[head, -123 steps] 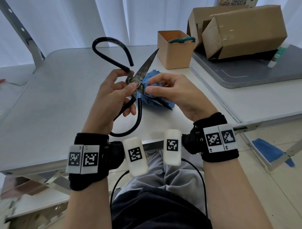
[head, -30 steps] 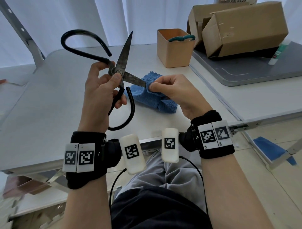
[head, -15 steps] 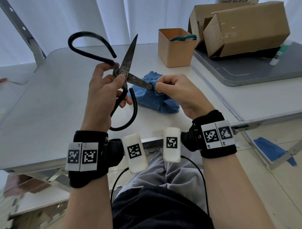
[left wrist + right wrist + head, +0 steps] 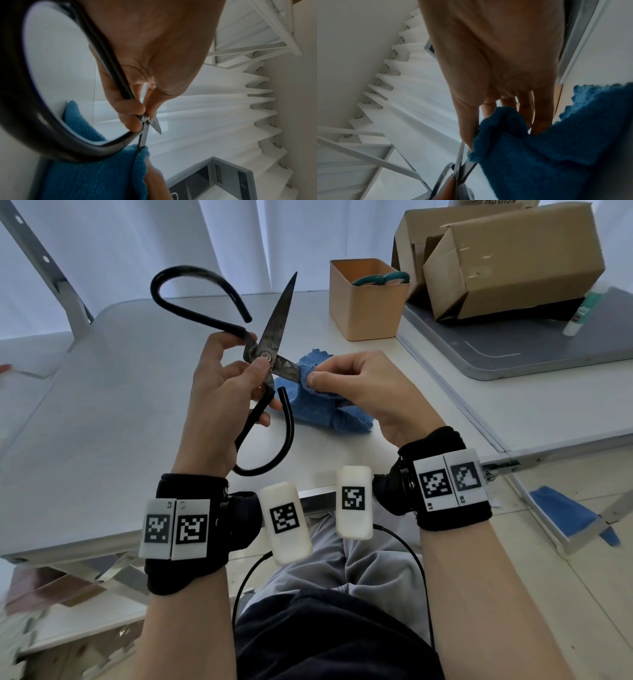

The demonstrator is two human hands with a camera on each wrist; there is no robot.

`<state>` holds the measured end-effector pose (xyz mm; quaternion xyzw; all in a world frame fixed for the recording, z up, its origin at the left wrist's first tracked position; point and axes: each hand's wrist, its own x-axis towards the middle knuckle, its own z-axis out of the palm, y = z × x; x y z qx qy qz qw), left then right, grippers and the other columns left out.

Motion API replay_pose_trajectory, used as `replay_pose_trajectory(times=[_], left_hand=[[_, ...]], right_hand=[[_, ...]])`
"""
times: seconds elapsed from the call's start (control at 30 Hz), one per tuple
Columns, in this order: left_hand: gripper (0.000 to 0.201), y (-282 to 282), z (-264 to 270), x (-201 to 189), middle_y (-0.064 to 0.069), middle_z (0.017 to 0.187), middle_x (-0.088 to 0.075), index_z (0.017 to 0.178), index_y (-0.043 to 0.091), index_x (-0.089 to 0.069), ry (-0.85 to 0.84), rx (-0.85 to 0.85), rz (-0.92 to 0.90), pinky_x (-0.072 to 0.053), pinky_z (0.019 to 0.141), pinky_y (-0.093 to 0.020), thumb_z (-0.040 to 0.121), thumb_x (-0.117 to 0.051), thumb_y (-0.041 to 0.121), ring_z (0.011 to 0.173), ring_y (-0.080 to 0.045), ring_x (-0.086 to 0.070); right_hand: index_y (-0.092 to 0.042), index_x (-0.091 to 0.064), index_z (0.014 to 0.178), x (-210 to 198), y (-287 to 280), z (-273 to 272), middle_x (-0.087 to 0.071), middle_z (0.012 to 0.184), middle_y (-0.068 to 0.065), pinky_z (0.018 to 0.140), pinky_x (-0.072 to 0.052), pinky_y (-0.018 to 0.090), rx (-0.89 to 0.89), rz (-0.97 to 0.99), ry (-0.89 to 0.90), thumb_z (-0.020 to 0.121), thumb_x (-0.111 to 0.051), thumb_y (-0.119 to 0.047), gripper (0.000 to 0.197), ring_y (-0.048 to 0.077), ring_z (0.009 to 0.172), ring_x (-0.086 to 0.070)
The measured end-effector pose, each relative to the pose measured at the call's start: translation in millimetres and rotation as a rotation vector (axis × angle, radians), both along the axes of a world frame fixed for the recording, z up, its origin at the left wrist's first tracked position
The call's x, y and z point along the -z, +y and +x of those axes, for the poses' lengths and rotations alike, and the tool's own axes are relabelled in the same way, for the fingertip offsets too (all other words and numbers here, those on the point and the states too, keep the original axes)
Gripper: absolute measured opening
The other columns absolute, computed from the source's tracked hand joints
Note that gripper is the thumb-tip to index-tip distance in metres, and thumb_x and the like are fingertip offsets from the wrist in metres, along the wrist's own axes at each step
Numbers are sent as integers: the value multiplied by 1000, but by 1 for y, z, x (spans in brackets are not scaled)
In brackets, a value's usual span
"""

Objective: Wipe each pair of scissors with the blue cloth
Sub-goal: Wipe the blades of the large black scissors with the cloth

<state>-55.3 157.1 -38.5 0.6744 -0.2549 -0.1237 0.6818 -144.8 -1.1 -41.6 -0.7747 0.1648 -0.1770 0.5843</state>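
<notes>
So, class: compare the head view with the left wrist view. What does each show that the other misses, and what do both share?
Only the head view shows the orange square box holding teal-handled scissors, the brown cardboard boxes and the right hand. Only the left wrist view shows the grey panel below the curtain. Both show the left hand gripping the large black-handled scissors, open, with one blade in the blue cloth.
</notes>
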Motion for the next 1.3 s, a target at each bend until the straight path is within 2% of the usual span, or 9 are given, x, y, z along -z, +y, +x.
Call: replay_pose_trajectory(times=[0.13, 0.3, 0.53, 0.67, 0.8, 0.93, 1.1, 1.17, 1.3], left_hand=[[27, 2, 2, -1, -8, 88, -64, 126, 10, -51, 6, -19, -18, -45, 47, -26, 99, -55, 12, 61, -18, -62], [26, 4, 4, -2, -7, 85, -61, 125, 10, -51, 27, -36, -42, -44, 47, -25, 99, -55, 12, 62, -19, -62], [24, 11, 11, -2, -6, 82, -58, 124, 11, -52, 57, -97, -77, -43, 48, -23, 100, -53, 14, 62, -17, -60], [19, 18, 17, -4, -2, 78, -56, 118, 15, -55, 120, -118, -145, -40, 49, -22, 100, -52, 16, 61, -16, -55], [18, 14, 13, -5, -2, 78, -56, 118, 15, -53, 156, -73, -179, -41, 50, -23, 100, -53, 15, 61, -17, -56], [16, 3, 7, -4, -3, 81, -58, 117, 12, -47, 178, -4, -183, -46, 53, -24, 101, -51, 13, 61, -18, -61], [13, -6, 2, -2, -5, 87, -64, 113, 10, -42, 193, 44, -182, -52, 56, -26, 102, -49, 11, 59, -19, -64], [14, -8, 0, -1, -7, 88, -65, 113, 9, -41, 193, 60, -180, -53, 57, -27, 103, -49, 10, 59, -19, -64], [14, -14, -7, 0, -15, 96, -64, 114, 8, -39, 182, 71, -168, -55, 59, -28, 103, -48, 8, 60, -19, -65]], right_hand=[[-16, -76, 80, 0, -3, 0, -69, 77, -4, 75, -49, 20, -2, -7, 25, 83, -77, -21, 5, 1, 74, -61], [-14, -74, 82, 2, -4, -2, -67, 72, -7, 65, -46, 13, -5, 28, 3, 86, -72, -17, 6, -3, 66, -59], [-14, -70, 75, 7, -20, -8, -67, 72, -2, 68, -53, 19, 77, 94, -4, 87, -68, -10, 13, 4, 70, -63], [-9, -71, 90, 11, -29, -12, -67, 79, 1, 62, -52, 19, 218, 253, -90, 92, -64, -11, 8, 4, 68, -65], [-6, -67, 107, 13, -26, -6, -68, 88, 4, 66, -57, 28, 73, 461, -131, 97, -57, -16, 17, 13, 73, -66], [1, -63, 108, 14, -11, 4, -67, 98, 13, 75, -60, 29, -92, 614, -176, 98, -51, -2, 16, 19, 82, -68], [15, -49, 128, 15, -4, 9, -62, 117, 23, 87, -58, 33, -202, 712, -225, 92, -50, 12, 36, 29, 99, -66], [13, -53, 123, 15, -3, 9, -64, 111, 20, 81, -58, 30, -184, 698, -235, 91, -52, 11, 31, 24, 93, -68], [2, -64, 98, 14, 1, 10, -69, 91, 10, 68, -56, 21, -105, 613, -233, 91, -57, 6, 12, 14, 75, -69]])
